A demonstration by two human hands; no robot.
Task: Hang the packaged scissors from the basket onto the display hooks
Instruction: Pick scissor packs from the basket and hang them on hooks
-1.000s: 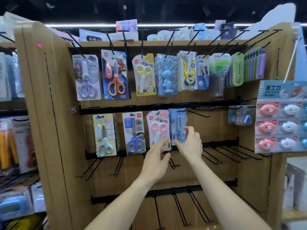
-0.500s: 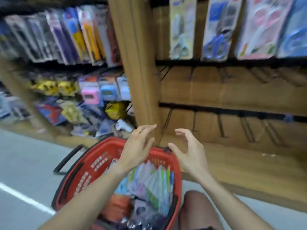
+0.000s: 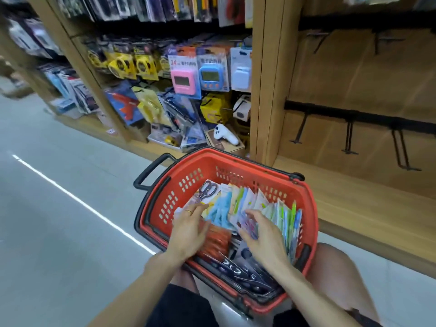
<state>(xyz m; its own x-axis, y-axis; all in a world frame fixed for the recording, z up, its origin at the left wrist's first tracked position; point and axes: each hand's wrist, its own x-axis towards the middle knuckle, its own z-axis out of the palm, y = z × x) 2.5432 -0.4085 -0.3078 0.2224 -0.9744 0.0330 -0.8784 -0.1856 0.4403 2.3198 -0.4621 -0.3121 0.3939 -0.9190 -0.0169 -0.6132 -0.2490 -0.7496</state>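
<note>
**Red basket, both hands in**

Red plastic basket (image 3: pixel 304 208) sits on the floor by the wooden display, packed with packaged scissors (image 3: pixel 226 206) standing on edge. Left hand (image 3: pixel 188 230) lies flat on the packs, fingers straight, gripping nothing. Right hand (image 3: pixel 264 237) spreads loosely over the coloured cards, also holding nothing. Bare display hooks (image 3: pixel 349 140) jut from the rail above.

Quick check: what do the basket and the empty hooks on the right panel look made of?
Basket: looks like moulded red plastic, smooth, with perforated walls and black handles. Hooks: thin dark rods on a black rail, probably painted metal wire; too blurred to be certain.
</note>
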